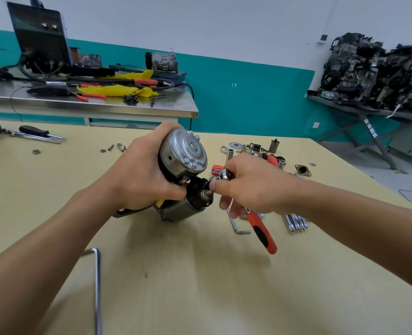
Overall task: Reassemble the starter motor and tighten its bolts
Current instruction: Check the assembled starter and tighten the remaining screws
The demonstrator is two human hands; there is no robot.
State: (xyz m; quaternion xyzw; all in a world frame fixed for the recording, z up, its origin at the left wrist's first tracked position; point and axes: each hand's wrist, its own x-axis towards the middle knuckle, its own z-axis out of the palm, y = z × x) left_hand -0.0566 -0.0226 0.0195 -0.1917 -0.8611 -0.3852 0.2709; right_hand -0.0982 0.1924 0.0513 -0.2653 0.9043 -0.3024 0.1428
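Head view. Left hand (142, 175): fingers and thumb curled round the black cylindrical body of the starter motor with a silver domed end cap (183, 153), gripping it just behind the cap. Right hand (251, 187): fingers curled over the chrome head of the ratchet wrench with a red-and-black handle (260, 228), thumb tip beside the threaded terminal stud on the motor's smaller lower cylinder. The wrench head meets this terminal end; its handle slants down and towards the viewer, clear of the table.

The motor sits at mid-table, held above the pale yellow wooden table (200, 274). Its long axis is tilted: the silver cap is raised and faces up and right, the opposite end drops left and down towards the tabletop. The lower cylinder lies parallel, dark terminal end pointing right.

Just beyond the right hand lie a small L-shaped steel hex key (236, 226) and a row of chrome bars (296, 222). Loose metal parts (255, 148) are scattered behind. A large bent steel rod (97, 286) lies near left; a black-handled screwdriver (38, 131) far left.
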